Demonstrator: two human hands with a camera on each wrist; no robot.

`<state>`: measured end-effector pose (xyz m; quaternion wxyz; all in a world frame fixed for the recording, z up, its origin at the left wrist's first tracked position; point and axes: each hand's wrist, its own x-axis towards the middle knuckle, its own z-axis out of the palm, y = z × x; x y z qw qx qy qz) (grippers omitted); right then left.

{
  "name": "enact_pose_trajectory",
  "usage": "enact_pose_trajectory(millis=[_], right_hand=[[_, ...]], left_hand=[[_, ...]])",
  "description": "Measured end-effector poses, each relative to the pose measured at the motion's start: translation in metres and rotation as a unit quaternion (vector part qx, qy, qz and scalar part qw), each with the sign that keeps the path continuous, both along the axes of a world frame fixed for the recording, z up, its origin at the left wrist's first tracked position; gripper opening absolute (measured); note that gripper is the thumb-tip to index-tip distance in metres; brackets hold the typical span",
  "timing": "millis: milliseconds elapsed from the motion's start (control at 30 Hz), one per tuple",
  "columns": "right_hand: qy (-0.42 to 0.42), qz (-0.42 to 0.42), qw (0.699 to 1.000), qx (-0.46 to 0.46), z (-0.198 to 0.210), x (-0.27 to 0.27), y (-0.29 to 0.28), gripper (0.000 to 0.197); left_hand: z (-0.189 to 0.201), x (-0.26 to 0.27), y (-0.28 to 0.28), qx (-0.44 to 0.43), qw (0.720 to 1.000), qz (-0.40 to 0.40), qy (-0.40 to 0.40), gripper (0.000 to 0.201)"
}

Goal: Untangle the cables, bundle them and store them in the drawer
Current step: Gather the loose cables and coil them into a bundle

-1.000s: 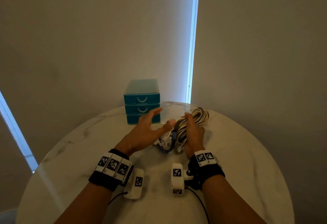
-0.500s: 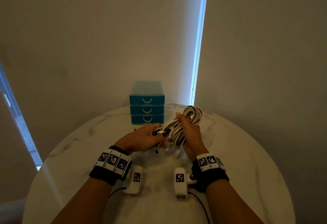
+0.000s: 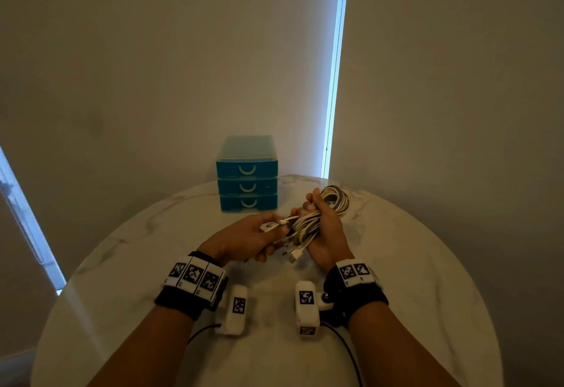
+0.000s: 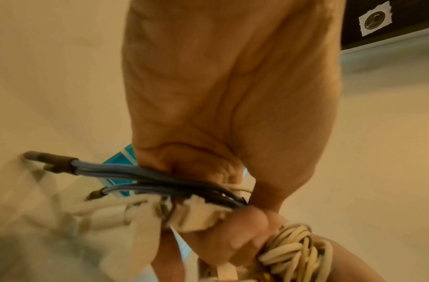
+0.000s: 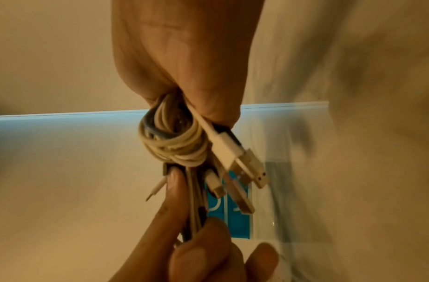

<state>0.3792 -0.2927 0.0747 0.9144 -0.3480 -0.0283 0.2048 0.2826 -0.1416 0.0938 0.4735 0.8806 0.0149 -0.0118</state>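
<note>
Cream and blue-grey cables (image 3: 317, 218) coiled together, plug ends (image 5: 247, 166) dangling loose.

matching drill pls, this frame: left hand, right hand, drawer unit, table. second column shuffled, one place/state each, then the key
Column 1
1. left hand
2. right hand
3. drawer unit
4. table

Column 2
A. stands at the far edge of the table, all three drawers closed
B. grips the coiled bundle of cables
C. round, marbled white top
D. pinches loose cable ends beside the coil

Pairs: 1-D, 2-B, 3-A, 4-C
</note>
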Motion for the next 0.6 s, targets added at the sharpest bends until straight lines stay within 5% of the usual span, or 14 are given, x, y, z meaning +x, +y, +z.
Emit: enact_pose_trajectory(millis=[167,333,600], right_hand=[[0.034,-0.092,0.992,-0.081,0.003,0.000,0.000,0.025],[-0.019,-0.163,0.952,-0.257,0.007,-0.003,-0.005,0.056],[-0.220,-0.084,0.884,-0.405,0.015,-0.016,-0.007,0.061]], left_hand=[[0.002,-0.002,0.004,0.093,0.994,0.049,0.007,0.045],[0.006,-0.003,0.001,0.251,0.967,0.015,-0.048,0.033],[0.015,-0.008,-0.002,0.265,0.954,0.005,-0.142,0.032]])
